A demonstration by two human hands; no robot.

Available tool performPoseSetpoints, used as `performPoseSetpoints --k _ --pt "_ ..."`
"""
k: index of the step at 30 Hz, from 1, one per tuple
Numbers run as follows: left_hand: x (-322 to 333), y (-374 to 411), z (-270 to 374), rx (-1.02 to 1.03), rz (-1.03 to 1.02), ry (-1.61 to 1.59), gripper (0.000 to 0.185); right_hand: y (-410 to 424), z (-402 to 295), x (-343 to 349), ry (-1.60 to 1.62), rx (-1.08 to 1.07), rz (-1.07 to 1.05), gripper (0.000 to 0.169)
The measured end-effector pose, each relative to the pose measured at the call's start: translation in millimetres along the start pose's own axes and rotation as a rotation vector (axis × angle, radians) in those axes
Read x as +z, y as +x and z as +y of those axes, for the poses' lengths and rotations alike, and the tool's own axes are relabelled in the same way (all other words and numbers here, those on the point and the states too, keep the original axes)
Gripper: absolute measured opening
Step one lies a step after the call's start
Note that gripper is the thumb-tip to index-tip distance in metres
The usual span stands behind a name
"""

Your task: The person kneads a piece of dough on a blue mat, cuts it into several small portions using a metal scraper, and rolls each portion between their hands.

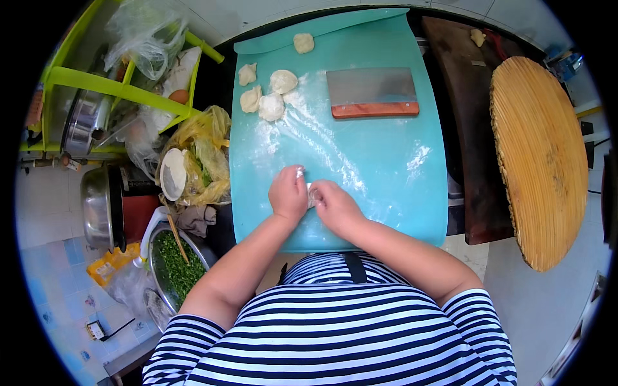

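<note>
A small piece of floured dough (311,197) is between my two hands, low over the teal silicone mat (400,193). My left hand (288,193) closes around its left side with curled fingers. From the right, the bent fingers and thumb of my right hand (335,207) press on it, and much of the dough is hidden behind them. Farther back on the mat lie several dough lumps, among them a rounded floured one (271,107) and a lone one (303,43) near the rolled far edge. A steel dough scraper (372,89) with a wooden handle rests at the right.
To my left stand a steel bowl of chopped greens (176,270) with chopsticks (177,236) across it, a bowl of flour (173,174) and yellow plastic bags (212,140). A lime-green rack (96,79) rises behind. On the right are a dark wooden board (463,120) and an oval-looking wooden board (540,164).
</note>
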State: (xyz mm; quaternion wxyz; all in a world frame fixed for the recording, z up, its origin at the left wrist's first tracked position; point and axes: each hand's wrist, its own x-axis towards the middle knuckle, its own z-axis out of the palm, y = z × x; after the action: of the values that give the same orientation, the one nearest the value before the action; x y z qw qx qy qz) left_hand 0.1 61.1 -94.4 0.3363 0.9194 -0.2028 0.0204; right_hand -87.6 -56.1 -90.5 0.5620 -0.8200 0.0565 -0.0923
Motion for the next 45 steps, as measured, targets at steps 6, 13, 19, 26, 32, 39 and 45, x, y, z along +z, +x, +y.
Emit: performPoseSetpoints --k 6,13,19,26,32,39,45 --pt "4 35 7 0.164 -0.085 0.228 0.013 27 -26 -15 0.302 0.715 -0.167 0.03" --pt "-8 5 21 -0.443 -0.015 -0.381 0.014 4 -8 5 -0.148 -0.072 -0.161 0.032" --pt "-1 30 3 0.344 -0.038 0.321 0.018 14 -8 -11 0.073 0.44 -0.092 0.03" --pt "-3 11 22 -0.606 -0.106 -0.659 0.023 14 -7 0 -0.098 -0.057 -0.01 0.026" --pt "3 12 2 0.264 -0.001 0.223 0.013 2 -1 -15 -0.083 0.168 -0.03 0.028" --pt "1 16 19 -0.443 -0.203 -0.508 0.018 23 -24 -14 0.161 0.438 -0.185 0.03" --pt "5 3 -1 0.188 0.043 0.151 0.013 -2 -4 -11 0.049 0.239 -0.147 0.028"
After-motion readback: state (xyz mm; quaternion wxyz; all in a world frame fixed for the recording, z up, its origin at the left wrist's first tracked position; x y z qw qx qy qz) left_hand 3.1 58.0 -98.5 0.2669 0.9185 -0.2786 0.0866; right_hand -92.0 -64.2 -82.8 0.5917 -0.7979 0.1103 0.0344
